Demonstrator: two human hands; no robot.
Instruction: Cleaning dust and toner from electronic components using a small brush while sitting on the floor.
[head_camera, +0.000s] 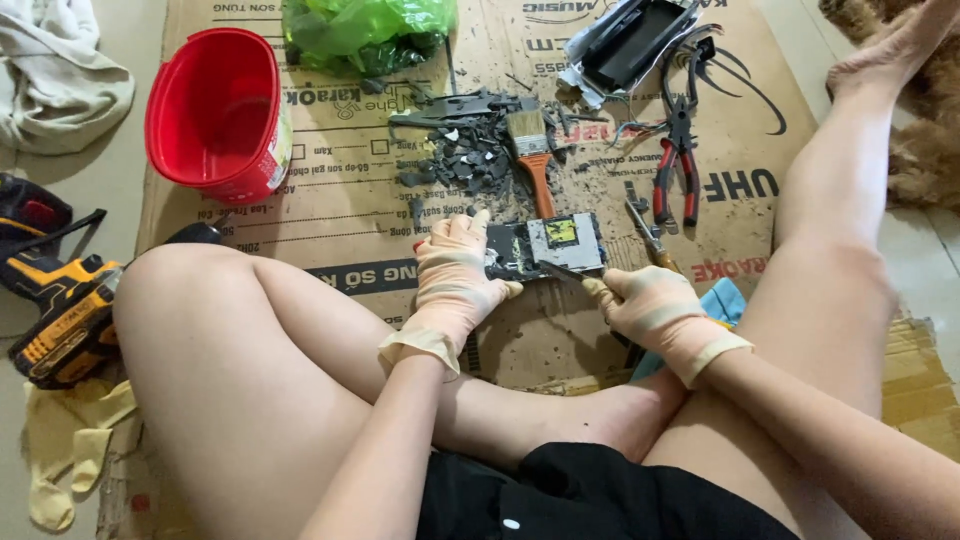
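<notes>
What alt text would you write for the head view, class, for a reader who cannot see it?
Seated on cardboard, a person's gloved left hand steadies a small circuit board while the gloved right hand works a thin tool against it. Nearby lie a paintbrush, red-handled pliers and a red bucket.

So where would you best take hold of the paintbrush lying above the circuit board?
Grip the paintbrush by its orange handle, coming from the near side by the circuit board. The handle points toward the person and lies bare, while the bristles sit among the dark debris.
</notes>
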